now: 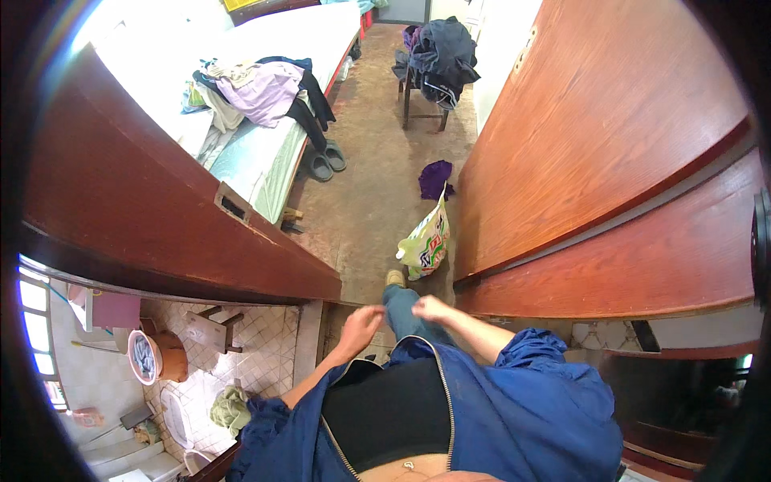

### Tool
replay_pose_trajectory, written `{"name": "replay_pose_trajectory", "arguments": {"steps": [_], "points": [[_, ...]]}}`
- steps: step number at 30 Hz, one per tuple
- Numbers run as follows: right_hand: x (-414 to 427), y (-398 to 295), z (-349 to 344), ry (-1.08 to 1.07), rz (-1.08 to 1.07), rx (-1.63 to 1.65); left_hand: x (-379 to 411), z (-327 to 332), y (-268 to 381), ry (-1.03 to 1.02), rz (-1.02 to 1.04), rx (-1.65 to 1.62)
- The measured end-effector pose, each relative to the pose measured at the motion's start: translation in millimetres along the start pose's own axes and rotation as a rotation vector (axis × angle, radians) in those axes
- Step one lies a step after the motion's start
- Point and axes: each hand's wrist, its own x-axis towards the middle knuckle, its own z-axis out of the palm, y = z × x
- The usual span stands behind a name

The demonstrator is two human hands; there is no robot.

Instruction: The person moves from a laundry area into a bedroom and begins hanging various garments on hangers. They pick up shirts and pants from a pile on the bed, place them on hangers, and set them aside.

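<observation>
My left hand [361, 326] is in front of my body, beside my trouser leg [402, 310], fingers loosely bent and nothing seen in them. On the leg's other side is my right hand [432, 308], slightly blurred, its fingers curled with no object visible. A shoe [395, 278] steps through the doorway. Just ahead of it, a green-and-white printed plastic bag [426, 244] stands on the concrete floor [367, 199]. A dark purple cloth [435, 179] lies beyond the bag.
A wooden door [590, 132] flanks me on the right, a brown door frame [150, 199] on the left. Clothes [265, 90] lie on a bed [265, 162], with slippers [328, 160] beside it. More clothes [444, 54] cover a chair [409, 99]. A bucket [156, 356] is in the tiled room.
</observation>
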Motion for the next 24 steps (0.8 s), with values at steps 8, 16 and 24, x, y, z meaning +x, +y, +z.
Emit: {"name": "replay_pose_trajectory", "arguments": {"steps": [8,16,24], "points": [[-8,-125,-131,-0.018,-0.658,1.838,166,4,96,0.013,0.995,0.253],[-82,-176,-263,-0.224,-0.47,1.87,266,-112,-54,-0.347,0.061,1.146],[-52,-144,-306,0.2,-0.053,1.684,290,-170,-30,0.166,-0.335,0.536]]}}
